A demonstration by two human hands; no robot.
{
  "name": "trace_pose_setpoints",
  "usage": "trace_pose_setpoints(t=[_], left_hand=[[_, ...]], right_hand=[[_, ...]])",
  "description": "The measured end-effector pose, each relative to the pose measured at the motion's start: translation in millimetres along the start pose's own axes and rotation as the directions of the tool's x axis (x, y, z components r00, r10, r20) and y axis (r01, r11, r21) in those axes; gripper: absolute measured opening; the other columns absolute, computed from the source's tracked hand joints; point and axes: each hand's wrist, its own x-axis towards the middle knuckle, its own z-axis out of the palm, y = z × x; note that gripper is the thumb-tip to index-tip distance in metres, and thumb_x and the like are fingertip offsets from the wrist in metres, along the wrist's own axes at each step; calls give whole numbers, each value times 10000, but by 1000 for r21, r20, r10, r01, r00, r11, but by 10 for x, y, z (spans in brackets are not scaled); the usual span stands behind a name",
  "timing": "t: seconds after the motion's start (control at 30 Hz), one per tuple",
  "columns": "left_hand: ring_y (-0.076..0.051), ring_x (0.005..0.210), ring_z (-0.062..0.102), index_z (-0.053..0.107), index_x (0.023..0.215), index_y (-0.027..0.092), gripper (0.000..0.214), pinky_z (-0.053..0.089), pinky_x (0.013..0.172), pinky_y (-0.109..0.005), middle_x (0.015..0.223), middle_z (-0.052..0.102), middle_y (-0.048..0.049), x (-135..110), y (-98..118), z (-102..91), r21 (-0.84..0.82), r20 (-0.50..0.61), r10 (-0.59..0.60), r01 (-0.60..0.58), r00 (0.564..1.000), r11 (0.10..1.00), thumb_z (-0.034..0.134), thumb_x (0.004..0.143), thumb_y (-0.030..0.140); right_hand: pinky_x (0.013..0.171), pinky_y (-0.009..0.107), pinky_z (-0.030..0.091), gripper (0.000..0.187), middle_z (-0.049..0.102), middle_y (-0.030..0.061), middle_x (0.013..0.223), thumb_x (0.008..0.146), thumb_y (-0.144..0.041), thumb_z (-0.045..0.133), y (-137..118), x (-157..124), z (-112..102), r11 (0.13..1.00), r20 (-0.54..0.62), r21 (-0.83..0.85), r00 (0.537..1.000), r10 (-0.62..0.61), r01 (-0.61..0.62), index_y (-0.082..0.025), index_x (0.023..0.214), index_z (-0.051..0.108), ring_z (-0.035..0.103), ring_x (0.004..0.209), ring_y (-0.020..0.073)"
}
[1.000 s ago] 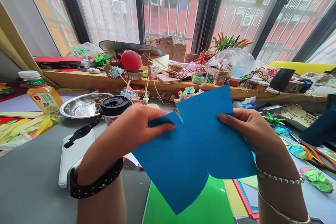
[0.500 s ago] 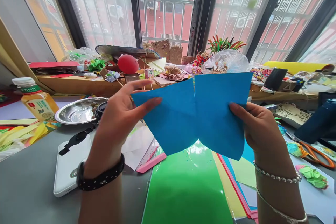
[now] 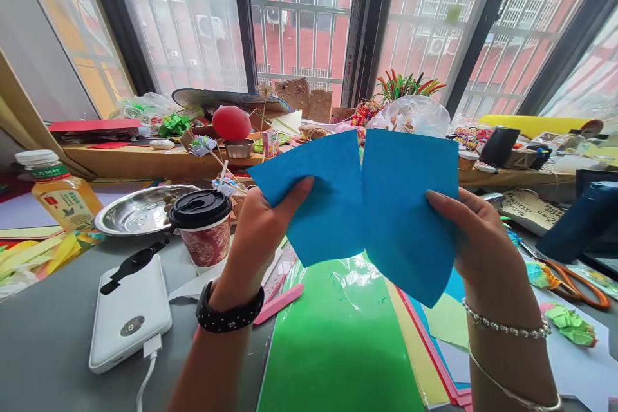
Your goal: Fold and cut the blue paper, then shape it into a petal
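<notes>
A blue sheet of paper (image 3: 333,206) is held up in front of me, with a slit from its top edge down the middle and a notch at the bottom. My left hand (image 3: 270,225) pinches its left half, thumb in front and fingers hidden behind. On the right half, my right hand (image 3: 476,232) grips the edge the same way. Below the paper lies a glossy green folder (image 3: 342,341) with tiny blue scraps on it. A pink strip (image 3: 280,304) rests by its left edge.
Left of my arm stand a lidded paper cup (image 3: 205,238), a white power bank (image 3: 130,309) with a cable, a metal plate (image 3: 120,219) and a juice bottle (image 3: 62,199). Orange-handled scissors (image 3: 574,286) lie right. Craft items crowd the window ledge (image 3: 116,158).
My left hand has moved right and its fingers have gone behind the paper, uncovering the cup. The paper's right half now hangs slightly lower at the bottom, its left half higher.
</notes>
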Motion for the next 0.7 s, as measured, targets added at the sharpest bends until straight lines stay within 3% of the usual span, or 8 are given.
trace_pose_setpoints(t=[0.17,0.37,0.47,0.6,0.7], left_hand=[[-176,742,573,549,659,198,201,470,621,-247,681,613,18,-33,13,-42,286,-28,100,-88,995,954,546,726,387],[-132,590,518,525,785,214,235,426,614,-235,619,540,46,-48,-19,-23,608,34,246,-215,969,764,408,815,414],[-118,578,507,515,777,208,213,422,590,-223,631,540,55,-45,-2,0,618,61,249,-233,967,751,482,774,418],[-130,607,533,553,764,205,253,443,547,-221,680,586,45,-38,43,-16,507,110,173,-205,979,837,591,683,441],[-153,643,560,571,704,194,262,459,540,-234,660,599,25,-36,57,-64,451,78,125,-147,989,880,586,684,455]], right_hand=[[609,375,551,268,675,33,943,611,-368,693,29,-7,31,998,74,-52,997,-33,37,-271,845,604,629,837,272],[579,387,556,270,686,39,882,623,-363,694,86,-20,73,995,20,-91,999,-37,39,-248,851,607,642,769,281],[558,352,558,216,695,3,788,619,-325,708,100,-20,66,998,-11,-42,999,-52,51,-261,807,623,651,681,242],[486,277,546,165,690,-28,703,596,-308,730,95,-24,58,998,-40,-54,999,-36,34,-259,725,640,638,579,184],[448,253,535,169,683,-23,667,573,-309,744,83,-25,56,997,-64,-76,998,-27,22,-251,697,645,625,543,169]])
